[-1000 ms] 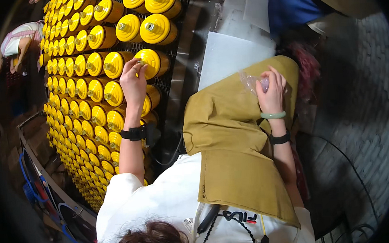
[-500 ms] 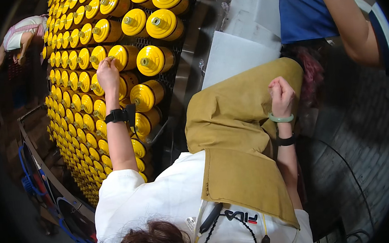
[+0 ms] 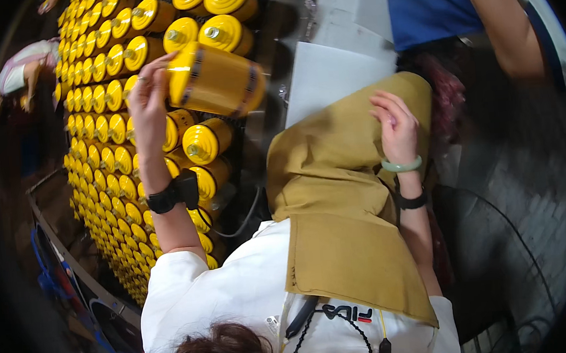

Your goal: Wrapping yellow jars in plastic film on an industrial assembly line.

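Note:
My left hand (image 3: 149, 100) grips a yellow cylindrical canister (image 3: 217, 81) at its flat end. The canister lies tilted on its side in the air, with its body pointing right and dark bands around both ends. Its neck is hidden by my fingers. Beneath and around it stand rows of matching yellow canisters (image 3: 206, 142), each with a short metal threaded neck on top. Above my lap, my right hand (image 3: 397, 126) is free, its fingers loosely bent and apart, with nothing in them.
A white board (image 3: 325, 82) lies beyond my knees, beside the dark metal edge of the canister rack. At the upper right are another person's arm (image 3: 506, 30) and blue garment (image 3: 432, 8). Someone else (image 3: 29, 66) bends at the far left. Blue-framed equipment (image 3: 50, 271) stands lower left.
My left hand has lifted one canister out of the rows and tipped it sideways toward the right. My right hand has loosened from a fist.

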Motion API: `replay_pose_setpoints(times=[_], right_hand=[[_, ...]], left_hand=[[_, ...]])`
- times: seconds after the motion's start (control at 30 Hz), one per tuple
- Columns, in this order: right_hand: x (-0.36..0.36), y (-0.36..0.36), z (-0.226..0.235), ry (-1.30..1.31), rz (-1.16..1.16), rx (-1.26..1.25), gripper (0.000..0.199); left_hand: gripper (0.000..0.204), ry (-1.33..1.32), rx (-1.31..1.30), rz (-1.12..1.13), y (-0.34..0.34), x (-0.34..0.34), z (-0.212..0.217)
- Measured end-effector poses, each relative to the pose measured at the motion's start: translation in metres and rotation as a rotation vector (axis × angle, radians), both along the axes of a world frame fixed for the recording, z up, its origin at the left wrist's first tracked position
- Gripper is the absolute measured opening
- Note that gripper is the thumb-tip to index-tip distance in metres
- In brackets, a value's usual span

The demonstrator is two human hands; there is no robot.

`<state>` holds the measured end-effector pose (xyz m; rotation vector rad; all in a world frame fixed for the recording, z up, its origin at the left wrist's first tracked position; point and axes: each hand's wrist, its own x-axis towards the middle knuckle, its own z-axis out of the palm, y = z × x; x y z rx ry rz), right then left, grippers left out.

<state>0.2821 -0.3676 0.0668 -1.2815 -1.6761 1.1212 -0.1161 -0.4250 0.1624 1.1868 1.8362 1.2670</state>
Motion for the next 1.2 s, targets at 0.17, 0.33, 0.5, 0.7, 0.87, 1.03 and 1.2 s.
replay_pose_setpoints(times=[0.17,0.33,0.5,0.7,0.87,1.03,1.2], right_hand=[[-0.019,0.009,0.037,0.005,0.099,-0.028,0.016],[-0.031,0.002,0.055,0.060,0.187,0.041,0.027],[-0.023,0.000,0.052,-0.034,0.192,0.097,0.032],[-0.013,-0.001,0.046,-0.082,0.210,0.243,0.030],[-0.005,0.001,0.055,-0.059,0.244,0.030,0.020],[-0.015,0.003,0.056,-0.052,0.198,0.119,0.018],[-0.012,0.007,0.048,-0.215,0.234,0.289,0.014]], left_hand=[[0.020,-0.405,-0.107,-0.219,0.023,0.092,-0.060],[0.024,-0.449,-0.253,-0.381,0.037,0.144,-0.081],[0.022,-0.341,-0.222,-0.393,0.045,0.162,-0.076],[0.025,-0.138,-0.272,-0.417,0.046,0.164,-0.074],[0.024,-0.115,-0.305,-0.370,0.047,0.160,-0.084],[0.023,0.015,-0.239,-0.417,0.048,0.168,-0.073],[0.025,0.096,-0.278,-0.361,0.048,0.168,-0.075]])
